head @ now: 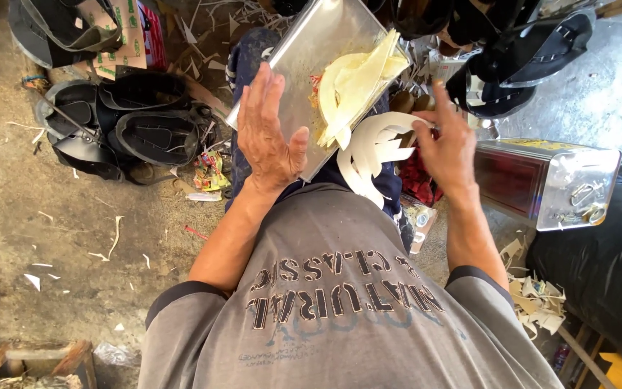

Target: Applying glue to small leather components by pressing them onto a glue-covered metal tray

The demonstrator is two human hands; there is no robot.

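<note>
Insole-shaped cutouts (358, 83) lie stacked, cream and thin, on a metal sheet (304, 54) resting on my lap at upper centre of the frame — I judge them light, floppy and prone to sliding, best pinched at an edge or pressed flat from above. My left hand (268, 133) is spread open, fingers straight, its heel against the sheet's near edge, grasping nothing. My right hand (446, 140), just right of centre, pinches a bundle of white curved strips (374, 151) that droop toward my shirt — soft stuff, plainly. A square metal tin (548, 184) sits at right, black shoe soles (134, 119) at upper left.
</note>
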